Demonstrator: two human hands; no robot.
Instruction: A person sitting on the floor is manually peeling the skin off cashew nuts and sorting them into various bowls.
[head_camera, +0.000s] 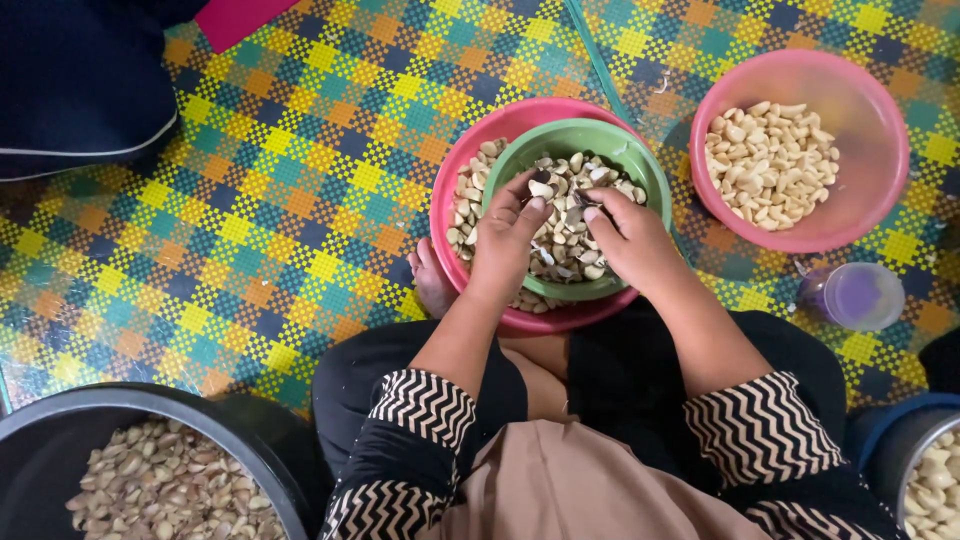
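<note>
Nearest, at the near left, a black tub (40, 440) holds unpeeled garlic cloves (160, 485), a large heap not yet done. At centre the left hand (505, 245) pinches a clove (541, 188) between thumb and fingers over the green bowl (610, 140) of skins and cloves, nested in a red bowl (450, 190). Beside it, the right hand (630, 240) is curled with fingertips in the same pile (whether it grips anything I cannot tell). Far right, a pink bowl (870, 120) holds peeled cloves (770, 165), roughly half full.
</note>
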